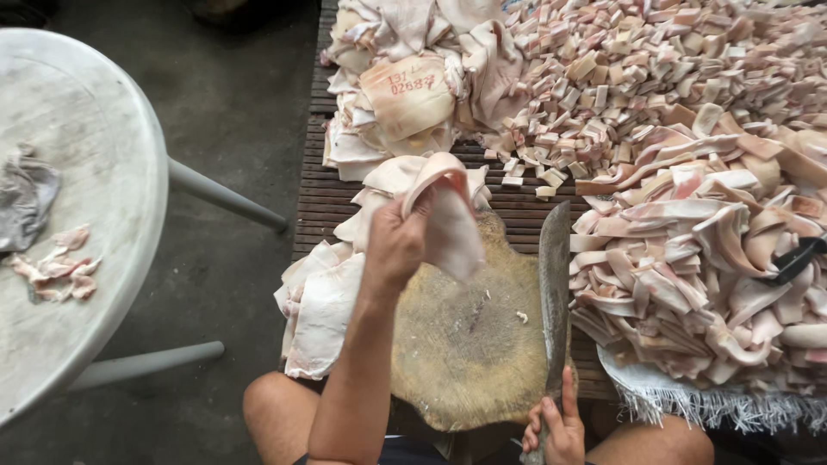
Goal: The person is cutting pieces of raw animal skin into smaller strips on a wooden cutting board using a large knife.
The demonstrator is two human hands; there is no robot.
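L hand (pixel 398 245) lifts skin slab (pixel 448 220); cleaver (pixel 554 284) points away, R hand (pixel 556 426).

The person's arms are bare: no sleeve shows anywhere along the left forearm, from the left hand (pixel 398 245) down to the elbow, and no watch, band or glove sits on that wrist. The right hand (pixel 556 426) is bare too, without rings or glove, its nails short and plain. Below the hands both knees are uncovered, one under the left elbow, the other just right of the right hand. Between the knees, under the right hand, shows a strip of dark cloth, likely shorts, with a paler edge.
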